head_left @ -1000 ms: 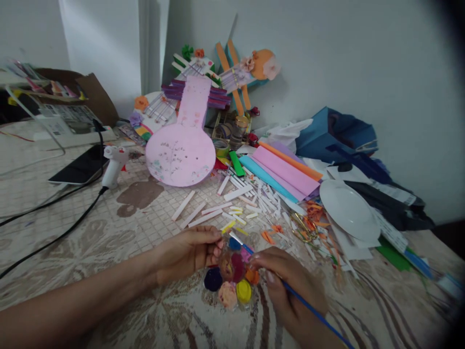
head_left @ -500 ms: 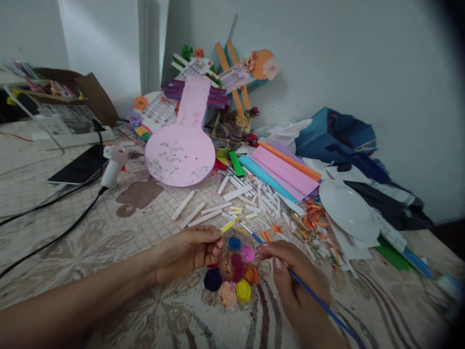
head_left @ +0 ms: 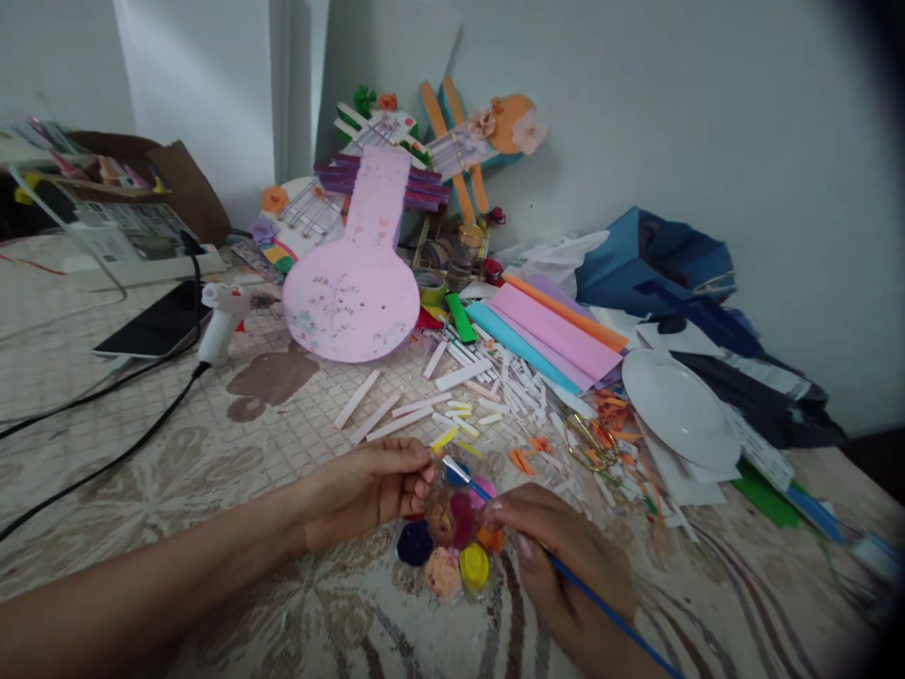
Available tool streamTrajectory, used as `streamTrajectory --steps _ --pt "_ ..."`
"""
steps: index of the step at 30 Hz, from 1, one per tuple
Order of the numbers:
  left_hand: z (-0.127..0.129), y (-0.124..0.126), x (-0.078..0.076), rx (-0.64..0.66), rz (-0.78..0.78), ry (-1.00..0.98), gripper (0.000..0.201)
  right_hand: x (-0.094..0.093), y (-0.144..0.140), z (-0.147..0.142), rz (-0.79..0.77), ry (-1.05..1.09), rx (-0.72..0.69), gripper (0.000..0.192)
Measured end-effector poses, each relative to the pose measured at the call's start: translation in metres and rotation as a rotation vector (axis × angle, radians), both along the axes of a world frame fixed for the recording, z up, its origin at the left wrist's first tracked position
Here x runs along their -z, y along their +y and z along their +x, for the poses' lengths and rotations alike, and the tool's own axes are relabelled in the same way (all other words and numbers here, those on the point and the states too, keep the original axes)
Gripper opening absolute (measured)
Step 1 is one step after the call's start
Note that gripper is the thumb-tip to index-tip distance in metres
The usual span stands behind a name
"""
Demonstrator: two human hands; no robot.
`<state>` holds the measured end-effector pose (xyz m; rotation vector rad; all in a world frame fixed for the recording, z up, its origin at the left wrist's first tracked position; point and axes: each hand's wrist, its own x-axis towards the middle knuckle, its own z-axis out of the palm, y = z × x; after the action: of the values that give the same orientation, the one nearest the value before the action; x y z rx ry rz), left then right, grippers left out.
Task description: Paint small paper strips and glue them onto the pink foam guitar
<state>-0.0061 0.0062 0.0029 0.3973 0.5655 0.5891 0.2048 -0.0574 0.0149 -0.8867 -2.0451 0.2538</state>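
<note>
while the left hand (head_left: 374, 476) pinches a yellow strip (head_left: 445, 439) by its near end, thumb against forefinger, the right hand (head_left: 569, 561) grips a brush (head_left: 463, 474) like a pen, bristles just beside the left fingertips. whether bristles and strip touch is hard to tell at this blur. the palette (head_left: 439, 517) lies on the tablecloth (head_left: 269, 604), between and partly below the hands.

risks, as judged: the strip is small and pinched at its end, so a firm stroke could turn it or push it loose. a stroke run too near the grip could paint the fingertips. an overloaded brush could drip into the blue cup (head_left: 452, 480) and muddy it. the right knuckles sit near the orange cup (head_left: 490, 540) and yellow cup (head_left: 473, 568); a dropped wrist could smear both.

writing: no brand readable. print shows on the white panel (head_left: 134, 229) at far left and the packet (head_left: 762, 453) at right, too blurred to make out.
</note>
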Motion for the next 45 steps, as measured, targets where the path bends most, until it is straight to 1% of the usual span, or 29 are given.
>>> streamTrajectory --steps 4,8,12,15,19,20,24,25,26,29,31,33,35,36,41,43,45 --pt "0.0 0.0 0.0 -0.007 -0.018 0.005 0.013 -0.001 0.001 -0.001 0.002 -0.037 -0.025 0.031" --pt "-0.001 0.001 0.001 0.001 -0.023 -0.023 0.011 -0.001 0.002 0.001 0.03 -0.022 0.011 0.032" --pt "-0.001 0.0 0.001 -0.007 -0.031 -0.007 0.011 -0.001 0.002 0.001 0.009 -0.053 -0.033 0.033" --pt "0.0 0.0 0.001 -0.008 -0.023 -0.002 0.012 0.0 0.001 0.002 0.008 -0.027 0.005 0.033" --pt "0.0 0.0 0.0 -0.004 -0.012 0.009 0.014 0.002 0.002 0.002 -0.015 -0.045 -0.06 0.035" --pt "0.0 0.0 0.0 -0.006 -0.003 0.008 0.015 0.002 0.002 0.003 -0.013 -0.047 -0.049 0.035" --pt "0.0 0.002 0.002 -0.005 0.035 0.014 0.016 0.001 0.002 0.007 0.008 -0.009 0.112 0.034" --pt "0.0 0.002 0.003 -0.004 0.038 0.015 0.016 0.0 0.002 0.007 0.008 0.002 0.128 0.033" --pt "0.0 0.003 0.004 -0.001 0.039 0.014 0.017 0.0 0.001 0.008 0.005 0.009 0.125 0.032" --pt "-0.001 0.003 0.005 0.014 0.065 -0.003 0.017 0.0 0.0 0.008 0.012 -0.014 0.05 0.033" --pt "-0.002 0.004 0.005 0.024 0.102 0.004 0.017 0.001 0.0 0.008 0.017 -0.028 0.048 0.033" --pt "-0.004 0.005 0.005 0.035 0.148 0.034 0.016 0.002 -0.001 0.008 -0.002 0.024 0.122 0.032" --pt "-0.006 0.007 0.006 0.035 0.201 0.073 0.017 0.001 -0.002 0.007 -0.064 0.131 0.199 0.029" --pt "-0.007 0.009 0.006 0.036 0.239 0.091 0.018 0.001 -0.002 0.007 -0.106 0.187 0.215 0.028" --pt "-0.011 0.014 0.008 0.076 0.451 0.139 0.024 -0.001 0.001 0.006 -0.307 0.504 0.161 0.02" --pt "-0.011 0.014 0.009 0.093 0.496 0.145 0.025 0.0 0.003 0.006 -0.369 0.621 0.134 0.019" --pt "-0.011 0.015 0.01 0.103 0.525 0.156 0.026 0.002 0.004 0.007 -0.412 0.682 0.107 0.018"
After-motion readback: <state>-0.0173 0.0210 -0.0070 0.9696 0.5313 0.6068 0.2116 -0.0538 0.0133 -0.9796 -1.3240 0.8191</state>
